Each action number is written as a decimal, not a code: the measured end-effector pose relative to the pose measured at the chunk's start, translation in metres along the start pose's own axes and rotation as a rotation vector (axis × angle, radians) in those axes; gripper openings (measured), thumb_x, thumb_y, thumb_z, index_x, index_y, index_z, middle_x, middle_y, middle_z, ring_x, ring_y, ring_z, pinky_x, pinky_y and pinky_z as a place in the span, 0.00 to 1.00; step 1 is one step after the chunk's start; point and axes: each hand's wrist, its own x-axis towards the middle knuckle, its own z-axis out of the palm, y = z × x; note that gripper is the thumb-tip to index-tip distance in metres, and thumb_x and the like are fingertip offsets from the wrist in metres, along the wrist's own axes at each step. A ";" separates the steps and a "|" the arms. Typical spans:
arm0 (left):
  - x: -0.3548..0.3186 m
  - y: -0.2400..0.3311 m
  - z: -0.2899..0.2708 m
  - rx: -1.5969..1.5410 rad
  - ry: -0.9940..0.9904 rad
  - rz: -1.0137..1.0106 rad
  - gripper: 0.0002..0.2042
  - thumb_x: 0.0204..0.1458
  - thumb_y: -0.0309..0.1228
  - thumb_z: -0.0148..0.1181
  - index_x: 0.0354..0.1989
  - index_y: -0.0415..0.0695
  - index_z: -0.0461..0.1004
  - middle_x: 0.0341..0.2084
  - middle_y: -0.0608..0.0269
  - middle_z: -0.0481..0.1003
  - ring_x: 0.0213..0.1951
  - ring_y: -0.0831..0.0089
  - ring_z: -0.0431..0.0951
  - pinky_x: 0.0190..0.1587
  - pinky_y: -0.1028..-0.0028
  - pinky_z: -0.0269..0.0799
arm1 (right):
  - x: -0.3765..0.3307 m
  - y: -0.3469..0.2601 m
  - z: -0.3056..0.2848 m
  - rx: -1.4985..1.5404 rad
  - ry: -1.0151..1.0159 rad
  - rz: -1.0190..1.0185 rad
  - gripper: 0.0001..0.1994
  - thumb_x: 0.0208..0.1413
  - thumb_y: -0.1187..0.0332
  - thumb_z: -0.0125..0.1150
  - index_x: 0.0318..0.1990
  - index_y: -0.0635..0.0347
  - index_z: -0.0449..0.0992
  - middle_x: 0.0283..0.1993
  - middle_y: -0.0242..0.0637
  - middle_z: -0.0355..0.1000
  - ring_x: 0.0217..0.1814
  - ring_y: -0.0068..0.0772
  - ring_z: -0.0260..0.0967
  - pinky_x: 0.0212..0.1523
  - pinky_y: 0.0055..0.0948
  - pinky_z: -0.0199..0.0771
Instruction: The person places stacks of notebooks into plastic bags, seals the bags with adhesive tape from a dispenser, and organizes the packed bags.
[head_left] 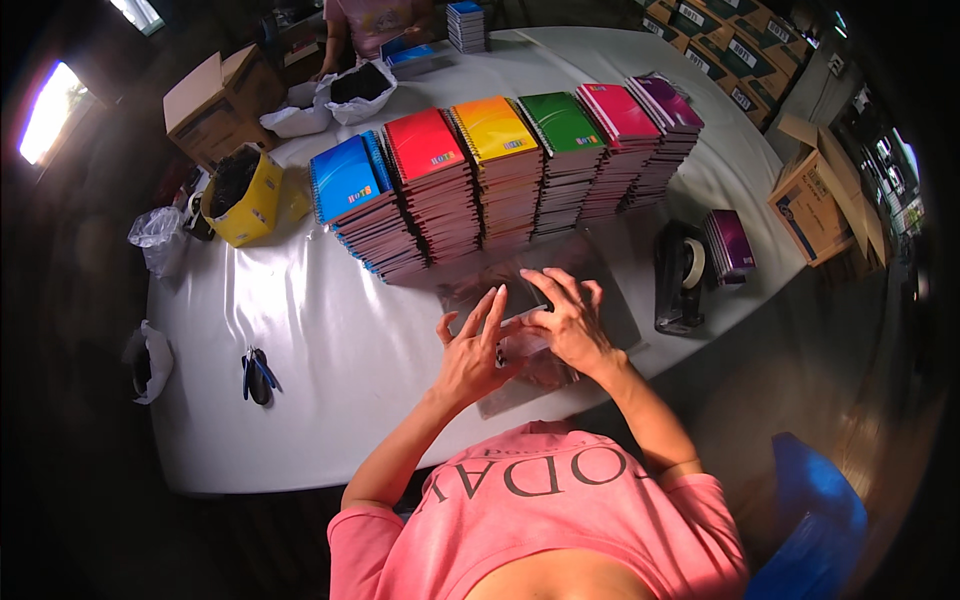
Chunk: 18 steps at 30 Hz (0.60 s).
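Both my hands are over a clear plastic bag point(510, 400) that lies flat at the table's near side. My left hand point(472, 358) pinches the plastic between thumb and forefinger, its other fingers raised and apart. Close beside it, my right hand point(572, 328) grips the same plastic at its thumb and forefinger, with the remaining fingers bent. A whitish fold of plastic shows between the hands; its exact edge is hard to make out. Just beyond stand tall stacks of spiral notebooks: blue point(348, 180), red point(425, 145), yellow point(495, 130), green point(560, 122), pink point(618, 112) and purple point(667, 103).
Right of the hands stand a black tape dispenser point(680, 280) and a small purple notebook stack point(730, 245). Blue-handled pliers point(259, 377) lie left. A yellow container point(245, 205), white bags point(360, 90) and cardboard boxes point(225, 100) line the far left. Another person point(375, 25) sits across.
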 end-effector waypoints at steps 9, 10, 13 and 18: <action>-0.017 0.000 0.017 0.213 0.197 0.273 0.14 0.46 0.33 0.63 0.44 0.55 0.78 0.46 0.76 0.75 0.58 0.72 0.66 0.50 0.55 0.50 | -0.065 0.069 -0.061 0.068 0.199 0.695 0.12 0.51 0.66 0.57 0.44 0.52 0.78 0.62 0.37 0.60 0.59 0.42 0.60 0.57 0.44 0.55; -0.017 0.000 0.020 0.172 0.199 0.278 0.14 0.46 0.32 0.63 0.43 0.55 0.78 0.46 0.76 0.75 0.56 0.73 0.67 0.49 0.57 0.53 | -0.089 0.102 -0.056 -0.060 0.418 0.843 0.14 0.52 0.64 0.57 0.46 0.53 0.76 0.60 0.40 0.62 0.58 0.44 0.62 0.56 0.39 0.58; -0.015 -0.002 0.029 0.093 0.241 0.324 0.15 0.43 0.29 0.64 0.42 0.55 0.78 0.47 0.77 0.75 0.49 0.73 0.72 0.43 0.64 0.60 | -0.157 0.182 -0.043 0.141 0.412 1.232 0.17 0.56 0.55 0.56 0.46 0.55 0.74 0.47 0.38 0.70 0.54 0.38 0.64 0.54 0.32 0.60; -0.018 -0.008 0.029 0.101 0.219 0.338 0.15 0.43 0.29 0.63 0.42 0.55 0.78 0.48 0.78 0.74 0.49 0.73 0.71 0.44 0.63 0.59 | -0.145 0.189 -0.044 0.661 0.184 1.416 0.21 0.48 0.39 0.58 0.33 0.47 0.79 0.37 0.24 0.70 0.36 0.21 0.59 0.34 0.24 0.48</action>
